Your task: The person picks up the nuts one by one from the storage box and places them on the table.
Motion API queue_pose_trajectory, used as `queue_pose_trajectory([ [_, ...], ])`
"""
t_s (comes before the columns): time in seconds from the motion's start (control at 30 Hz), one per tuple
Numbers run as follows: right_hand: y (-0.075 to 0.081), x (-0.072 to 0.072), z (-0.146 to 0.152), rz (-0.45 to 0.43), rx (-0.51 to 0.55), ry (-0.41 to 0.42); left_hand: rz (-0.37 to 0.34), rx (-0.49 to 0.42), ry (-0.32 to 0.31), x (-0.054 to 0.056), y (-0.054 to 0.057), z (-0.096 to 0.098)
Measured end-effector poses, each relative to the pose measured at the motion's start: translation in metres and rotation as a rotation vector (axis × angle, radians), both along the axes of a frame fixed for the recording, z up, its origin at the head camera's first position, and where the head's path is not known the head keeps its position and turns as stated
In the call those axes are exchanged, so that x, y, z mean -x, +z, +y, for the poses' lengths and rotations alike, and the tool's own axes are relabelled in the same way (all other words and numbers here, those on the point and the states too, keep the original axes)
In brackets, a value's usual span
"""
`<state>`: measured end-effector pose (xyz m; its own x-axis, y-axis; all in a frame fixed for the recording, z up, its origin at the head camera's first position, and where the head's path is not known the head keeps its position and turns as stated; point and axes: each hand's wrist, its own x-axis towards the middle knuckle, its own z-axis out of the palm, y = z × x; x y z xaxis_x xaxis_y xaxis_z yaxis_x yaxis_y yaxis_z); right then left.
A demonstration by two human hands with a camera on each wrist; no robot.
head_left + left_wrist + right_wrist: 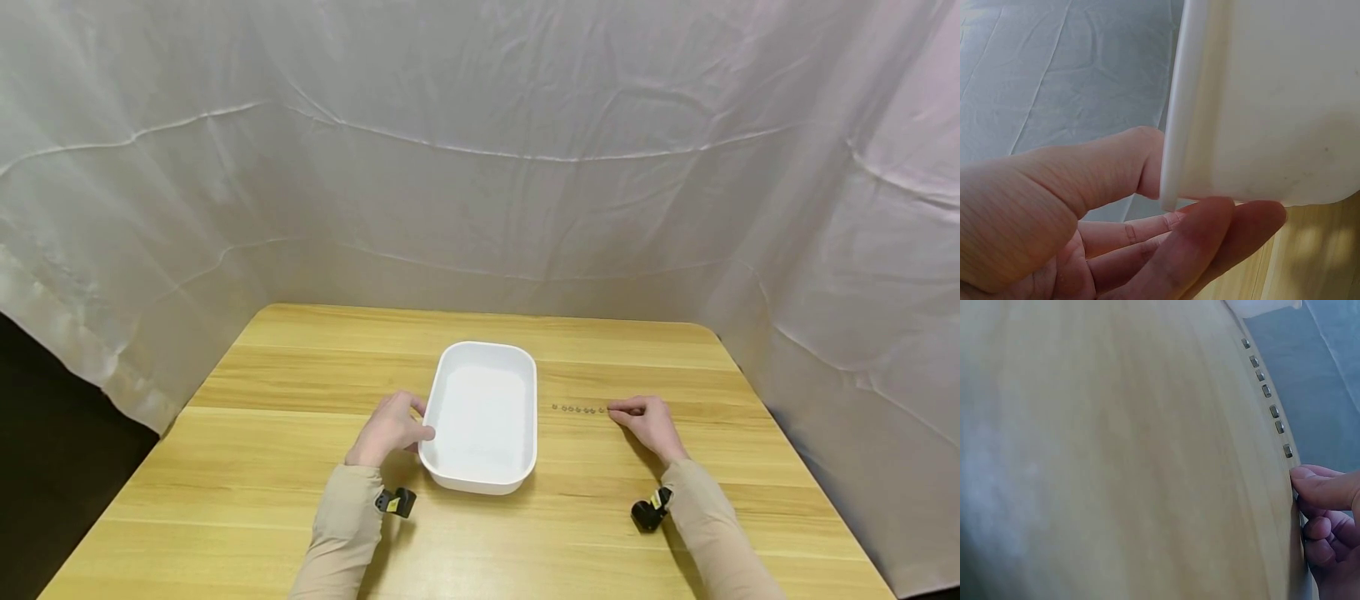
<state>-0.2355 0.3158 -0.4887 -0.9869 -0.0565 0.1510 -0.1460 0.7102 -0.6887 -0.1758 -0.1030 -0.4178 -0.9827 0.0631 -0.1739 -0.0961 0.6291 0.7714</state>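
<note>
A white rectangular basin (480,417) with rounded corners stands on the table. My left hand (393,429) holds its left edge, with the thumb over the rim and the fingers against the outer wall (1272,125). To the basin's right, several small metal nuts (578,409) lie in a nearly straight row; they also show as a line of nuts (1274,411) in the right wrist view. At the row's right end, my right hand (647,421) pinches a tiny nut between thumb and forefinger, low at the tabletop. The fingertips (1300,473) mostly hide it.
The wooden table (247,483) has light, striped grain and rounded far corners. Pale, creased curtains (480,200) hang behind it and along both sides. A black camera (397,502) is strapped to the left wrist and another camera (649,511) to the right.
</note>
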Motion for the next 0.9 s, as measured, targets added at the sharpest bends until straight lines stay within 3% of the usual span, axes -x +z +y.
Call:
queue_pose_trajectory([
  [0.9, 0.0002, 0.0, -0.0013, 0.037, -0.003, -0.004, 0.005, 0.007, -0.012, 0.0011, -0.001, -0.0006],
])
